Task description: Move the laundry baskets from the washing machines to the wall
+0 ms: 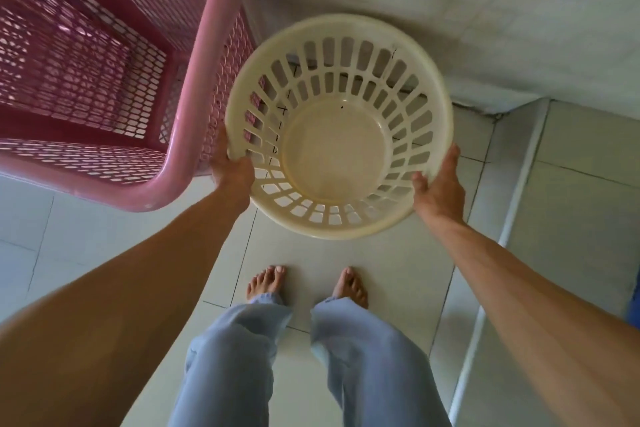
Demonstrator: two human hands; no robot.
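I hold a round cream laundry basket (337, 229) with slotted sides, empty, above the tiled floor and close to the white wall (450, 10). My left hand (230, 166) grips its left rim and my right hand (438, 187) grips its right rim. A large pink rectangular laundry basket (162, 180) with a mesh wall stands at the left, right beside the cream one and against the wall. It looks empty inside.
The light tiled floor (346, 253) spreads below, with my bare feet and blue trouser legs near the bottom centre. A white pipe (512, 218) runs along the floor at the right. A blue object (633, 305) shows at the right edge.
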